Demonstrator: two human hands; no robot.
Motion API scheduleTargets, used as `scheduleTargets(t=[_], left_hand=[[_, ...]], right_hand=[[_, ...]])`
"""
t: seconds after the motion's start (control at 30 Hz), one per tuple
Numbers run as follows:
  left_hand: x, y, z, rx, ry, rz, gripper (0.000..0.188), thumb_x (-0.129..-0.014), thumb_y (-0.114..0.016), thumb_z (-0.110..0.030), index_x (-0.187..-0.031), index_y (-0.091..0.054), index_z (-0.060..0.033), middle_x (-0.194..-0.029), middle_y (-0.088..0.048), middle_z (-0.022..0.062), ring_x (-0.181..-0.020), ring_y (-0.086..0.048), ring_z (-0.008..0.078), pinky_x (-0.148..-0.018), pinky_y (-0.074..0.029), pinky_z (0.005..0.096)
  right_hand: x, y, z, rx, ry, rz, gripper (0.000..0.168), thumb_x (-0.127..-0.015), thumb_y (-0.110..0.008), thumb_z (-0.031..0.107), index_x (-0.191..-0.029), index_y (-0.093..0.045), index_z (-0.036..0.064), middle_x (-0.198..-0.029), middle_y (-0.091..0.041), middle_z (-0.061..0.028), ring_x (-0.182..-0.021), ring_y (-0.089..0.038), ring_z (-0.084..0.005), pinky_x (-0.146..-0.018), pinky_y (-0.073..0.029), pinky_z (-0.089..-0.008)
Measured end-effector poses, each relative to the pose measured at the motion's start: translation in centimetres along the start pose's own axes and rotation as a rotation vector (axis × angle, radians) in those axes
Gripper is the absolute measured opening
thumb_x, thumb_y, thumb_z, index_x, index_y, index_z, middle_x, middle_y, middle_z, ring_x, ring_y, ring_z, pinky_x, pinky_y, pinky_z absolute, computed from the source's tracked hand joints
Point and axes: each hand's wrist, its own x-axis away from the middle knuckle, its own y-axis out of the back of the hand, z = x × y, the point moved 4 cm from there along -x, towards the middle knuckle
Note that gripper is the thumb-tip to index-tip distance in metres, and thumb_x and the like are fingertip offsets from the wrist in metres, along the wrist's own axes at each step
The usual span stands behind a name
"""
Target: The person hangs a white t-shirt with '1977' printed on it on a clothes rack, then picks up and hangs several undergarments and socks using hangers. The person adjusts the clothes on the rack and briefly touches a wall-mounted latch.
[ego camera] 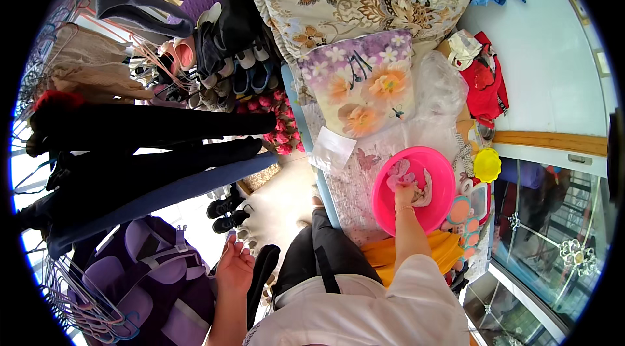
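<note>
My right hand reaches down into a bright pink plastic basin on a covered surface. Its fingers are on a bunched light pink cloth item, seemingly grasping it; the fingertips are partly hidden. Beside it in the basin lies a crumpled whitish cloth piece. My left hand is held palm up at my left side, fingers loosely curled and no object visible in it. It is nearest to a purple backpack.
Dark trousers hang at left, above black shoes. A floral cushion and a white sheet of paper lie beyond the basin. Right of it are a yellow bowl and round-lidded containers. Orange cloth lies nearer me.
</note>
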Motion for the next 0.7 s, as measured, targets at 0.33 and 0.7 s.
scheduleTargets(t=[0.33, 0.7], left_hand=[[2.2, -5.2, 3.4, -0.202, 0.010, 0.325, 0.025, -0.098, -0.052, -0.020, -0.119, -0.058, -0.0063, -0.100, -0.068, 0.0089, -0.092, -0.064, 0.0193, -0.078, -0.050, 0.0299], [4.8, -14.9, 7.6, -0.145, 0.199, 0.592, 0.039, -0.098, -0.054, -0.032, -0.125, -0.052, -0.0036, -0.123, -0.061, 0.0116, -0.114, -0.058, 0.0222, -0.096, -0.044, 0.0352]], right_hand=[[8.1, 16.5, 30.1, -0.966, -0.084, 0.830, 0.043, -0.088, -0.048, -0.004, -0.130, -0.053, 0.004, -0.099, -0.064, -0.0061, -0.089, -0.063, -0.0150, -0.078, -0.051, -0.0279], [23.5, 19.7, 47.5, -0.443, 0.572, 1.475, 0.052, -0.094, -0.047, -0.001, -0.145, -0.041, 0.006, -0.107, -0.060, 0.0003, -0.089, -0.053, -0.0054, -0.080, -0.043, -0.0204]])
